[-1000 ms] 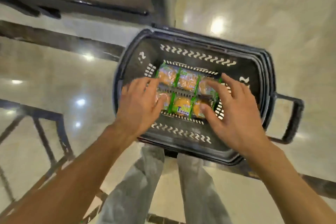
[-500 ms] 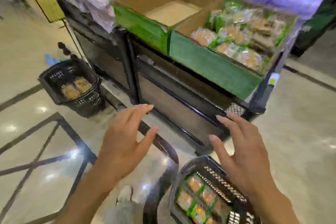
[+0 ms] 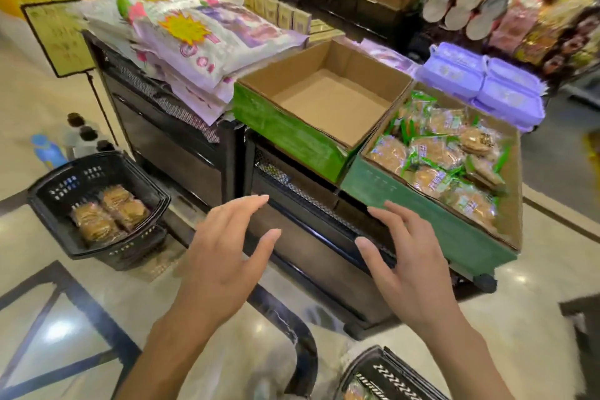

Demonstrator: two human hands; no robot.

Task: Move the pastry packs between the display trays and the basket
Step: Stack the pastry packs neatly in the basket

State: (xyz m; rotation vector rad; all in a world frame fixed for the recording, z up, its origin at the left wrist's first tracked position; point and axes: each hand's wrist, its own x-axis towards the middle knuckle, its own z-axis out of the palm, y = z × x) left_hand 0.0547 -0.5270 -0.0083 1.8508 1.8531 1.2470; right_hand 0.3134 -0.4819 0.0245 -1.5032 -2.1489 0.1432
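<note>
Both the left hand and right hand hover spread and empty near the stand, pastry packs filling the right display tray, the basket nearest.

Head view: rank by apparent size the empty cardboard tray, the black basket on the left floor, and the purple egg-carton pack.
1. Empty cardboard tray, largest.
2. Black basket on the left floor.
3. Purple egg-carton pack, smallest, though it sits farther from the camera, so that is unsure.
</note>
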